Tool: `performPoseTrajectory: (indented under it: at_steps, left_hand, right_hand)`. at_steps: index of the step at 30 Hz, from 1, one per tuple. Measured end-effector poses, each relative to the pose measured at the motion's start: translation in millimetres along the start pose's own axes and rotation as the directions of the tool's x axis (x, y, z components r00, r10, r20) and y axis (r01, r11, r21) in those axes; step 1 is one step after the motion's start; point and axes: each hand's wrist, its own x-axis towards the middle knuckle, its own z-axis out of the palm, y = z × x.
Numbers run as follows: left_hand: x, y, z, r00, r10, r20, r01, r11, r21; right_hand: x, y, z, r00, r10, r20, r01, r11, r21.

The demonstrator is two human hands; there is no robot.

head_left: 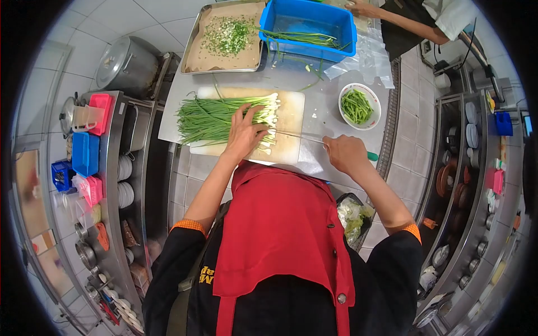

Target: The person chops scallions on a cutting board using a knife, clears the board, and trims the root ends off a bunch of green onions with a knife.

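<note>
A thick bunch of spring onions (204,119) lies across a whitish cutting board (292,109), green tops to the left and white ends to the right. My left hand (244,134) presses on the bunch near the white ends, its fingers bent over the stalks. In my right hand (344,153) is a knife (305,137) with a green handle, my fingers wrapped round it. The blade points left over the board, its tip close to the white ends and my left fingertips. Where the blade meets the stalks is hard to make out.
Behind the board are a paper-lined metal tray (190,56) with chopped greens and a blue tub (308,53) holding loose stalks. A bowl (376,115) of cut green pieces stands right. Another person's hand (363,8) is at the far edge. Shelves (115,162) flank both sides.
</note>
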Motion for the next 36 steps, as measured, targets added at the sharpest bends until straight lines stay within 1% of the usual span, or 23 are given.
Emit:
performPoseTrajectory:
  at_steps: [3,5,7,8,9,10,11,13,14,16,19,21,22,23,24,25,26,31,32,33,34,35,36]
  left_hand:
    - [-1,0,0,0.999,0.026,-0.029,-0.026,1.000,0.001]
    - [-6,-4,0,0.999,0.021,-0.038,-0.020,1.000,0.016]
    - [0,-5,7,0.999,0.028,-0.019,-0.027,0.999,0.026]
    - [-1,-7,12,0.999,0.019,-0.040,-0.018,1.000,0.022]
    - [0,-6,13,0.999,0.031,-0.041,-0.029,0.998,0.048]
    - [0,-6,13,0.998,0.035,-0.043,-0.034,0.999,0.033]
    - [1,-3,10,0.997,0.055,-0.058,-0.054,0.998,0.018]
    - [1,1,3,1.000,0.028,0.012,-0.028,0.999,0.042]
    - [1,3,2,1.000,0.024,0.016,-0.025,0.999,0.030]
    - [4,4,0,1.000,0.020,0.014,-0.021,1.000,0.021]
    - [5,4,1,1.000,0.013,0.016,-0.013,1.000,0.029]
    - [3,0,4,1.000,0.026,-0.012,-0.025,0.996,0.085]
    - [3,2,5,1.000,0.000,-0.006,0.000,0.995,0.103]
    - [4,6,1,1.000,-0.015,-0.011,0.016,0.994,0.108]
    - [3,4,2,1.000,-0.031,0.003,0.030,0.994,0.105]
    - [4,6,1,0.999,-0.040,0.005,0.039,0.996,0.084]
    - [4,4,1,1.000,-0.011,-0.006,0.012,0.995,0.101]
    - [-1,2,4,0.997,0.075,-0.032,-0.073,0.996,0.058]
    - [-3,-5,26,0.998,-0.062,-0.030,0.060,0.997,-0.049]
    - [-4,4,24,0.994,-0.103,-0.032,0.103,0.994,-0.028]
    - [-2,-8,45,0.955,-0.292,0.048,0.293,0.917,-0.270]
    - [-2,-2,44,0.950,-0.301,0.083,0.312,0.911,-0.270]
    - [-2,-11,61,0.985,-0.169,-0.018,0.158,0.948,-0.277]
  right_hand:
    - [2,-4,-1,1.000,0.002,0.027,-0.001,1.000,-0.016]
    - [1,-4,4,1.000,0.012,-0.023,-0.012,1.000,-0.022]
    - [6,-1,13,0.999,0.027,0.033,-0.026,0.999,-0.020]
    - [8,-2,23,0.997,0.076,-0.026,-0.076,0.997,0.008]
    - [10,-1,25,0.995,0.052,0.080,-0.049,0.998,-0.042]
    - [12,-4,26,0.994,0.055,0.093,-0.048,0.996,-0.079]
    - [11,-11,3,0.979,0.087,0.187,-0.085,0.996,-0.019]
    - [14,-16,-1,0.986,0.076,0.149,-0.087,0.994,0.069]
    - [17,-20,-6,0.985,0.099,0.142,-0.109,0.992,0.064]
    - [22,-27,-16,0.971,0.111,0.210,-0.128,0.989,0.071]
    - [30,-24,-10,0.974,0.103,0.202,-0.110,0.994,0.019]
    - [25,-15,-7,0.952,0.081,0.296,-0.091,0.996,0.020]
    - [24,-7,5,0.956,0.027,0.292,-0.041,0.998,0.043]
    - [20,-6,-5,0.929,0.054,0.366,-0.088,0.993,0.076]
    - [16,1,4,0.943,0.049,0.328,-0.079,0.994,0.078]
    - [5,6,1,0.972,0.029,0.233,-0.052,0.995,0.091]
    - [2,14,0,0.958,0.017,0.287,-0.041,0.996,0.079]
    - [-15,33,4,0.952,0.062,0.299,-0.085,0.994,0.065]
    - [-14,37,9,0.952,0.060,0.300,-0.090,0.992,0.087]
    - [-13,41,13,0.943,0.081,0.322,-0.124,0.986,0.113]
    - [-13,46,18,0.942,0.077,0.327,-0.127,0.983,0.135]
    - [-14,53,24,0.962,0.042,0.269,-0.098,0.975,0.199]
    - [-10,61,34,0.966,0.048,0.255,-0.107,0.970,0.220]
